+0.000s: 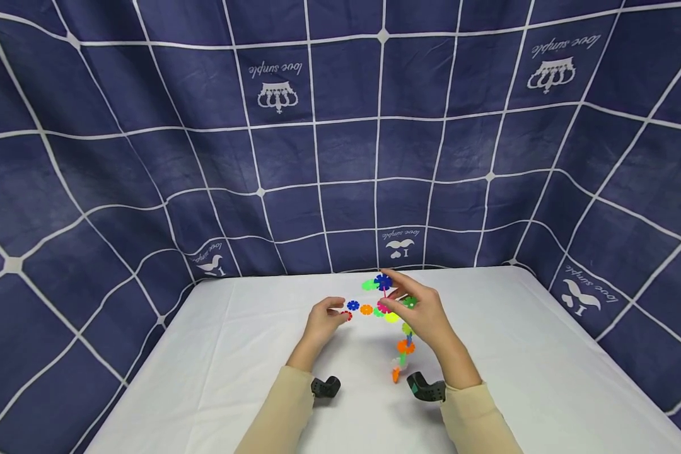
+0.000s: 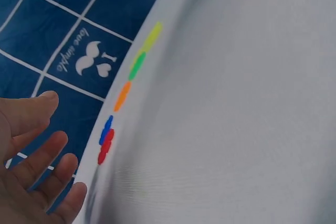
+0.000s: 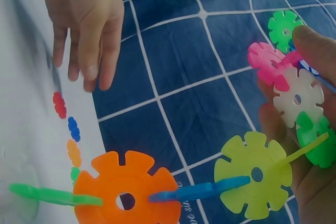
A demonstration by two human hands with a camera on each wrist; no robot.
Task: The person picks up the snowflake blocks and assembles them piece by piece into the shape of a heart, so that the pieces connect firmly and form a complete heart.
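My right hand (image 1: 428, 318) holds up a chain of slotted, flower-shaped plastic discs, pinching it near a dark blue disc (image 1: 383, 282). In the right wrist view the chain includes a pink disc (image 3: 265, 61), a white disc (image 3: 298, 98), a yellow-green disc (image 3: 253, 176), a blue disc seen edge-on (image 3: 202, 188) and an orange disc (image 3: 142, 174). Its lower end hangs toward the person. My left hand (image 1: 321, 321) hovers with fingers loosely bent, holding nothing, near a loose red disc (image 3: 59, 105) and a loose blue disc (image 1: 353, 305).
Loose discs lie in a row on the white tablecloth (image 1: 215, 353), among them an orange disc (image 2: 122, 96), a green disc (image 2: 137, 66) and a yellow disc (image 2: 153, 36). A dark blue checked curtain (image 1: 340, 151) surrounds the table's back and sides.
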